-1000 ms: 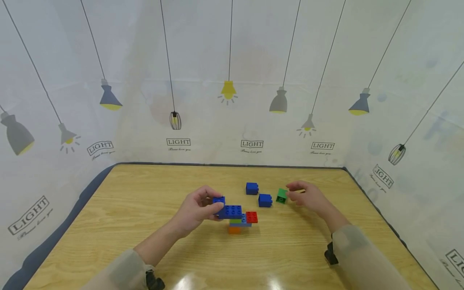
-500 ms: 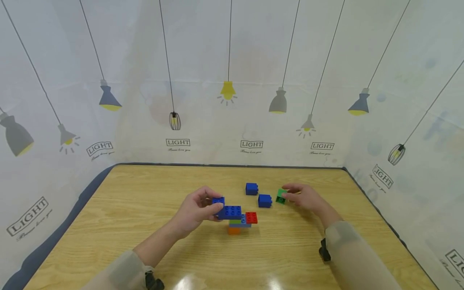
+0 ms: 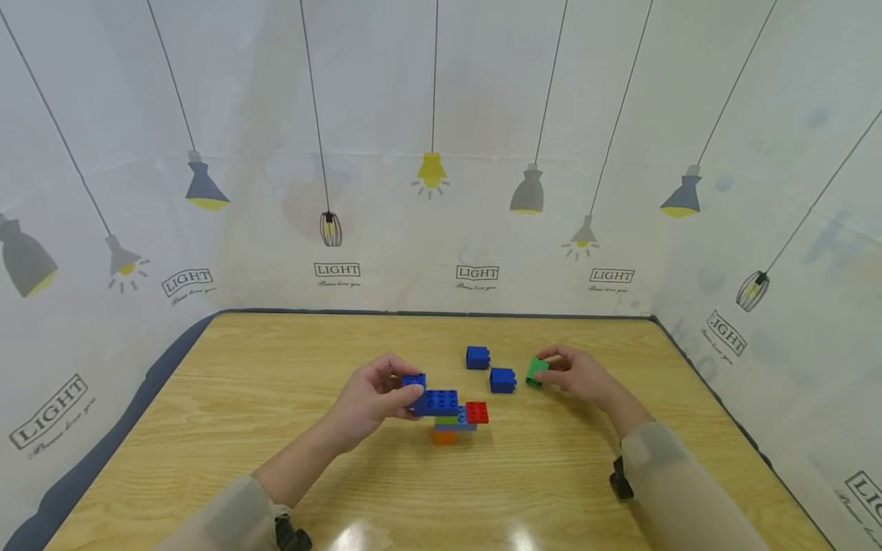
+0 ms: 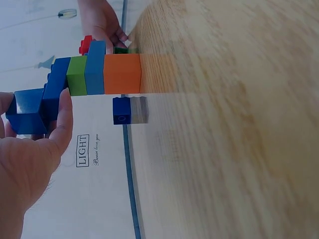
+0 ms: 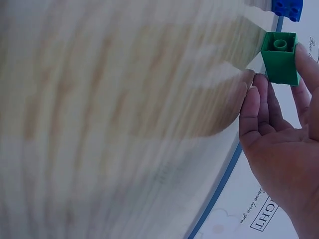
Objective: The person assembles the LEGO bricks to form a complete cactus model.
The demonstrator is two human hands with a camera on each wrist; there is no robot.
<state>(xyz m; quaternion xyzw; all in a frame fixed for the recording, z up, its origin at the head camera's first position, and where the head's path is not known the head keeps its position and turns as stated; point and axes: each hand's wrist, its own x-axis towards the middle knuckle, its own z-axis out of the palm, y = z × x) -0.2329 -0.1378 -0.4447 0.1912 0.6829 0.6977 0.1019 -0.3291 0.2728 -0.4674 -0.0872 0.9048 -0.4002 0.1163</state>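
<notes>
My left hand (image 3: pixel 368 398) pinches a small blue brick (image 4: pixel 29 112) on the upper left end of a stepped brick stack. Under it come a long blue brick (image 3: pixel 441 402), a lime green brick (image 4: pixel 77 75), a light blue brick (image 4: pixel 95 69) and, at the bottom, an orange brick (image 3: pixel 444 437) standing on the table. A red brick (image 3: pixel 477 412) sits on the right end of the light blue one. To the right, my right hand (image 3: pixel 579 375) pinches a green brick (image 5: pixel 281 62) between thumb and fingers; its hollow underside shows in the right wrist view.
Two loose blue bricks, a farther one (image 3: pixel 478 357) and a nearer one (image 3: pixel 502 380), lie on the wooden table (image 3: pixel 310 337) between the stack and the right hand. A white printed curtain (image 3: pixel 386 229) stands round the table's back and sides.
My right hand has moved left to the green brick and taken hold of it; the brick has tilted slightly. My left hand and the stack stay in place.
</notes>
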